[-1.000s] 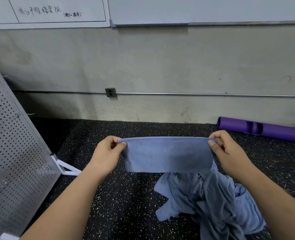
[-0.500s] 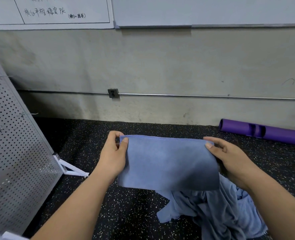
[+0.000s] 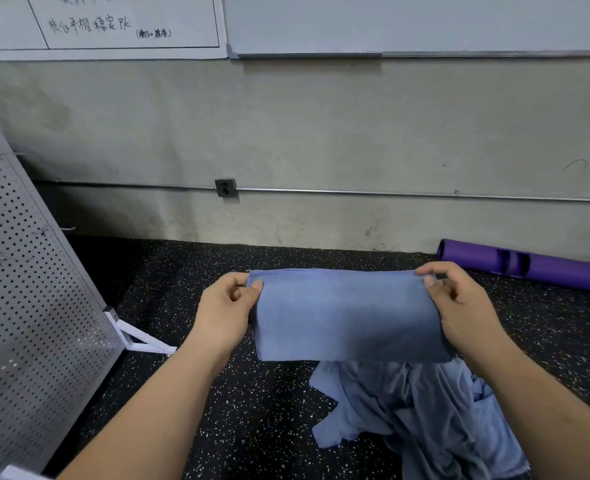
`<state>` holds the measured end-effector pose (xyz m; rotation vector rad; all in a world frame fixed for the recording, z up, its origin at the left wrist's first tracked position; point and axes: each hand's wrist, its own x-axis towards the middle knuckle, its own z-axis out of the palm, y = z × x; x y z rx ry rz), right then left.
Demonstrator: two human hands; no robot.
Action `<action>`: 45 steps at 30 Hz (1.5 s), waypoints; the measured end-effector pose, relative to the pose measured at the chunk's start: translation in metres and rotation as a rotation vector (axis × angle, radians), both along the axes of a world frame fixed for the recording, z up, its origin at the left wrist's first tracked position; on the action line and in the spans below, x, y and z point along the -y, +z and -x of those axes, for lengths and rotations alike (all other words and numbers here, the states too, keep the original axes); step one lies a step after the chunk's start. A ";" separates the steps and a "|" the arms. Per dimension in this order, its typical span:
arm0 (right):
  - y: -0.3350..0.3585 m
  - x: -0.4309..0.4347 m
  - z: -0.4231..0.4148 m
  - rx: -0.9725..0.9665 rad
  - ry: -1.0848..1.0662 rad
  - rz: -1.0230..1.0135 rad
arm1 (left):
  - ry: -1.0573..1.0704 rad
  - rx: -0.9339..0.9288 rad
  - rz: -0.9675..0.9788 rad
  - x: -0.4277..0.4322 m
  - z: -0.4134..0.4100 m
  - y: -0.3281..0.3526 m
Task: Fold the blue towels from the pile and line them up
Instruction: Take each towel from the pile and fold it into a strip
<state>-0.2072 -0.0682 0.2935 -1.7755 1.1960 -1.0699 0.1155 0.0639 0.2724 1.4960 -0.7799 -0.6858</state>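
Observation:
A folded blue towel (image 3: 345,313) hangs in the air above the dark speckled floor, stretched flat between both hands. My left hand (image 3: 226,308) pinches its upper left corner between thumb and fingers. My right hand (image 3: 459,306) pinches the upper right corner the same way. Below and to the right of the held towel lies a crumpled pile of blue towels (image 3: 421,420) on the floor; the held towel hides the pile's far part.
A grey perforated panel (image 3: 26,306) leans on a white foot (image 3: 137,337) at the left. A purple roll (image 3: 529,265) lies along the concrete wall at the right. Speckled floor (image 3: 258,410) shows between my arms, left of the pile.
The towel was tilted toward me half a second ago with my right fingers stretched out; now both hands pinch its top corners again and it hangs straight down.

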 end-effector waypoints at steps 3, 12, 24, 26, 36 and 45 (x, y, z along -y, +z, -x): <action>0.003 -0.002 -0.004 0.084 -0.009 -0.029 | 0.023 0.141 0.044 0.000 0.001 0.001; 0.005 -0.005 0.012 0.256 0.443 -0.584 | 0.179 0.093 0.010 -0.002 -0.003 -0.002; -0.004 0.004 0.010 0.090 0.241 -0.356 | -0.025 -0.114 -0.010 0.000 -0.013 -0.005; -0.002 0.001 0.010 0.005 0.243 -0.336 | -0.012 -0.095 -0.006 0.000 -0.014 -0.007; -0.013 0.005 0.007 -0.068 0.191 -0.193 | 0.027 0.622 -0.225 -0.007 -0.014 -0.013; -0.024 0.014 0.013 0.083 0.061 -0.227 | 0.002 -0.118 -0.175 -0.005 -0.011 -0.004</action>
